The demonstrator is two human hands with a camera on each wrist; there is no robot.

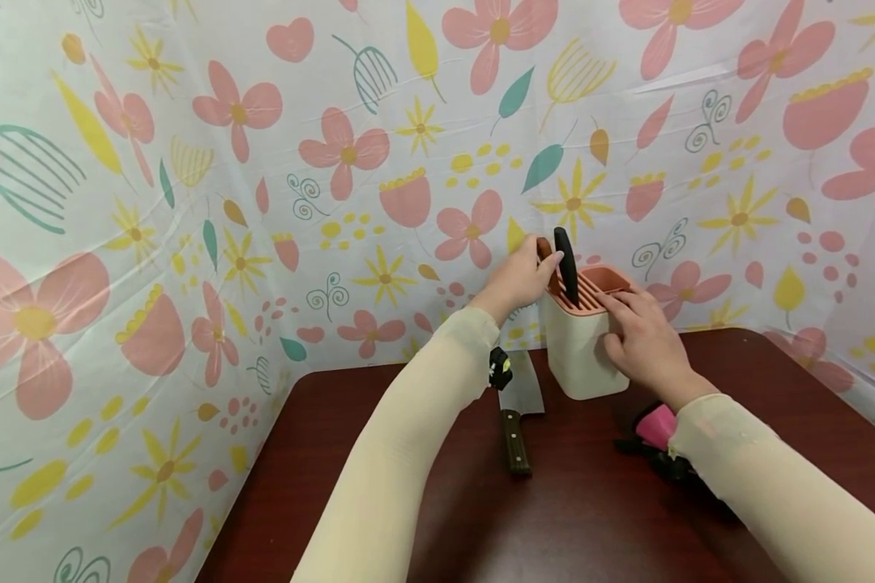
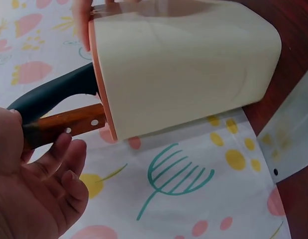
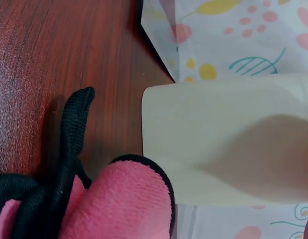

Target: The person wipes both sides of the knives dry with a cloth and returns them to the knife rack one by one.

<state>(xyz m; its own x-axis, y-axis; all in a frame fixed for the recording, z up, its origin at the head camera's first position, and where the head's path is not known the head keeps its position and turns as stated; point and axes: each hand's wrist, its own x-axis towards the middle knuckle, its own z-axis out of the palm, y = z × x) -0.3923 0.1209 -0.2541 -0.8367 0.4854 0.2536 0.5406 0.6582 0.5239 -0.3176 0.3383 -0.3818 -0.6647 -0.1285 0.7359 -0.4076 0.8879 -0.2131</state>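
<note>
A cream knife block (image 1: 582, 352) with a salmon slotted top stands upright on the table. My left hand (image 1: 519, 277) pinches the brown wooden handle of a knife (image 2: 79, 123) at the block's left side; its blade is hidden in the block. Beside it a black-handled knife (image 1: 566, 267) stands in the slots, its handle close to my left thumb. My right hand (image 1: 645, 344) grips the block's right side, fingers over the top rim and thumb against the wall. A cleaver (image 1: 521, 385) lies flat left of the block, its dark riveted handle toward me.
The dark reddish-brown table (image 1: 569, 510) ends at a flower-patterned cloth (image 1: 379, 202) close behind the block. At the right wrist there is a pink and black strap piece (image 3: 129, 199). An open compartment (image 1: 607, 279) shows at the block's top back.
</note>
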